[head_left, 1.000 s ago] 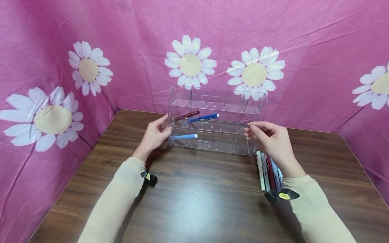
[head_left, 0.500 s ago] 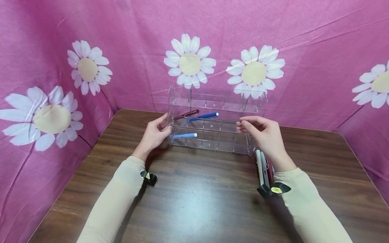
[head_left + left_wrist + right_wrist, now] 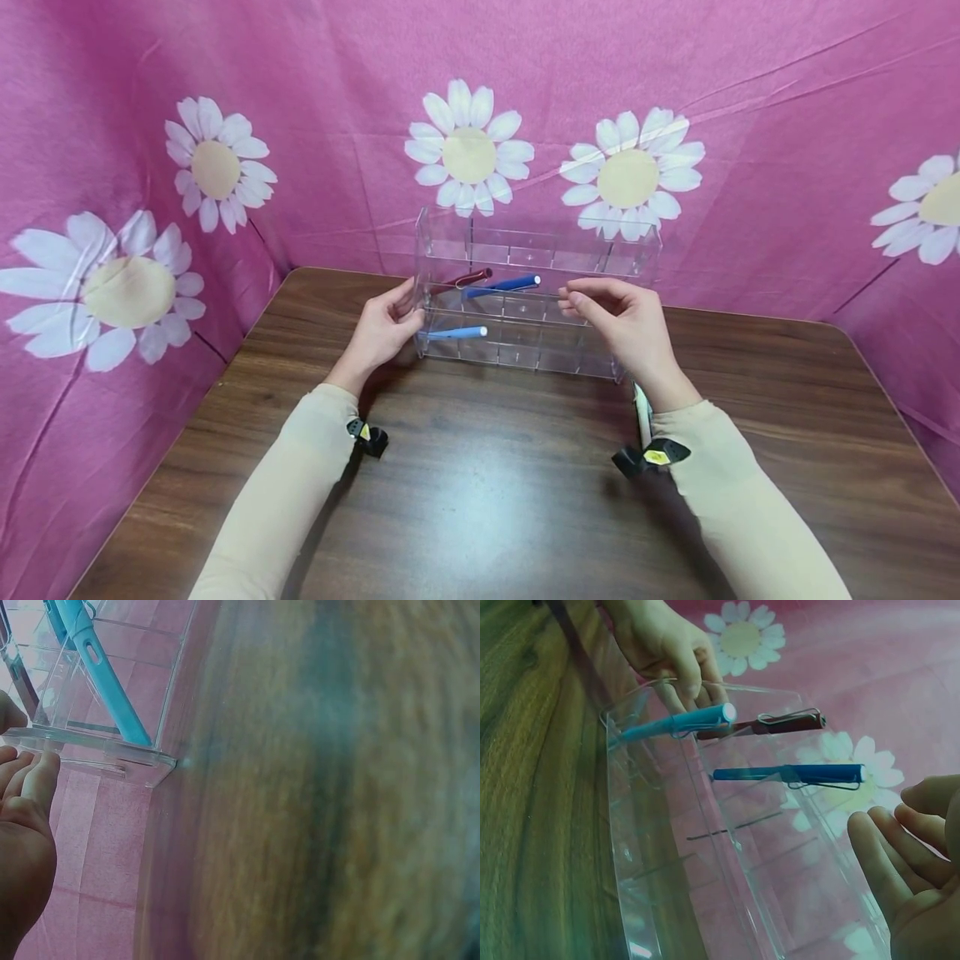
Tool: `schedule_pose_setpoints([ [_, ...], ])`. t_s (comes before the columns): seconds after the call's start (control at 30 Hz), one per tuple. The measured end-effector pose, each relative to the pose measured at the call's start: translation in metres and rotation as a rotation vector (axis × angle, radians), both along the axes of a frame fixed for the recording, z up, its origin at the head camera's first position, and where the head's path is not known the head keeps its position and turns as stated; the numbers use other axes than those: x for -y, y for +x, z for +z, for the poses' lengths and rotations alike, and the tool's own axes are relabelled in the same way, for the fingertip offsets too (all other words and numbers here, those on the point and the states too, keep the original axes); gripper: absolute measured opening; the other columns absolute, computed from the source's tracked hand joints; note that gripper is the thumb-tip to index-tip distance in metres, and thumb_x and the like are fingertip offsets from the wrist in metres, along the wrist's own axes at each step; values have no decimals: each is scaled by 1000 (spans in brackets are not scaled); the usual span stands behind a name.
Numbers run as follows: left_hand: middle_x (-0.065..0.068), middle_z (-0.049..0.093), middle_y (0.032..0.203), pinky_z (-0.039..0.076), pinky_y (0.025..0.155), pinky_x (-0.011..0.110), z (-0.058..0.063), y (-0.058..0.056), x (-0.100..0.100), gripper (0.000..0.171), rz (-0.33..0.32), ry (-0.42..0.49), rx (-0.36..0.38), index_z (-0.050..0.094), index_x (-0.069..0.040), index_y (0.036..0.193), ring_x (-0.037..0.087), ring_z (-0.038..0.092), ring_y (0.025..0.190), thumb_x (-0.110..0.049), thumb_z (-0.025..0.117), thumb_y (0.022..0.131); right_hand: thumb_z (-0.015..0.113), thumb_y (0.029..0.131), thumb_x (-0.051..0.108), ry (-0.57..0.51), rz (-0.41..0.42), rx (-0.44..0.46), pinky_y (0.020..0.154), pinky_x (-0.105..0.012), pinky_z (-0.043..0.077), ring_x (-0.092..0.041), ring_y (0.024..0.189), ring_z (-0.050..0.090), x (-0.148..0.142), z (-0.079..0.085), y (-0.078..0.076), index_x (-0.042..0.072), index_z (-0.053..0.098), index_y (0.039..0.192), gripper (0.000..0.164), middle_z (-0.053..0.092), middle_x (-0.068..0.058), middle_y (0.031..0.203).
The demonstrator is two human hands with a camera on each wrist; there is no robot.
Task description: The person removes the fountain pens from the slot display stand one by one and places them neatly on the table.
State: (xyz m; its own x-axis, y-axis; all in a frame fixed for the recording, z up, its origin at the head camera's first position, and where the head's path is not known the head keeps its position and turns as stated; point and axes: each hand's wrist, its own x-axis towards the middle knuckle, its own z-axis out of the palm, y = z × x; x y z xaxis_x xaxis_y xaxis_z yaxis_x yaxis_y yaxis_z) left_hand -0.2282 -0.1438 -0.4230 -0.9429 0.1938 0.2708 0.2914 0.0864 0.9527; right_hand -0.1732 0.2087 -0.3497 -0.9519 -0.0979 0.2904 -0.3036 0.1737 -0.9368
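Observation:
A clear acrylic pen rack (image 3: 522,309) with tiered, divided compartments stands at the back of the table. My left hand (image 3: 384,332) grips its left side panel, thumb on one face and fingers on the other. Two pens lean in the middle tier: a dark red pen (image 3: 467,280) at the left end and a dark blue pen (image 3: 504,287) beside it. Below them, a light blue pen (image 3: 459,333) leans in the bottom tier's left end. My right hand (image 3: 626,321) hovers before the rack's right half, fingers loosely bent and holding nothing, apart from the dark blue pen.
Beneath my right wrist lie pens (image 3: 642,412), mostly hidden by the sleeve and wrist camera. The wooden table (image 3: 480,500) stretches in front of the rack. A pink cloth (image 3: 555,50) with white daisies hangs close behind it.
My right hand has moved left, from the rack's right edge towards the dark blue pen, and now covers more of the pens on the table. My left hand keeps its hold.

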Motion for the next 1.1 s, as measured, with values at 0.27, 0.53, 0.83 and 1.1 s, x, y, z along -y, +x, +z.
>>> schedule_pose_setpoints([
  [0.27, 35, 57, 149, 56, 108, 18, -2, -3, -2, 62, -3, 12, -3, 45, 14, 156, 47, 57, 139, 15, 56, 94, 75, 101, 7, -53, 9, 16, 94, -23, 67, -13, 96, 83, 9, 0, -7, -8, 73, 129, 31, 83, 9, 107],
  [0.53, 34, 57, 150, 55, 109, 18, -2, -3, -1, 62, 3, -5, 0, 46, 12, 156, 44, 57, 140, 13, 58, 95, 75, 101, 6, -21, -14, 24, 92, -18, 66, -5, 98, 81, 17, 1, -11, -8, 72, 132, 35, 81, -16, 121],
  [0.83, 33, 57, 150, 56, 107, 16, -1, -2, 2, 62, 9, -6, 15, 46, 11, 157, 44, 58, 139, 15, 56, 95, 78, 100, 11, 71, -64, 44, 87, -10, 63, 10, 96, 74, 31, 3, -17, -3, 73, 134, 37, 77, -24, 129],
  [1.1, 33, 57, 150, 57, 102, 11, 3, 2, 0, 63, 7, -27, 17, 45, 11, 157, 46, 58, 138, 14, 57, 95, 77, 100, 11, 106, -77, 71, 84, -8, 62, 12, 92, 72, 40, 2, -23, -3, 73, 134, 37, 77, -23, 129],
])
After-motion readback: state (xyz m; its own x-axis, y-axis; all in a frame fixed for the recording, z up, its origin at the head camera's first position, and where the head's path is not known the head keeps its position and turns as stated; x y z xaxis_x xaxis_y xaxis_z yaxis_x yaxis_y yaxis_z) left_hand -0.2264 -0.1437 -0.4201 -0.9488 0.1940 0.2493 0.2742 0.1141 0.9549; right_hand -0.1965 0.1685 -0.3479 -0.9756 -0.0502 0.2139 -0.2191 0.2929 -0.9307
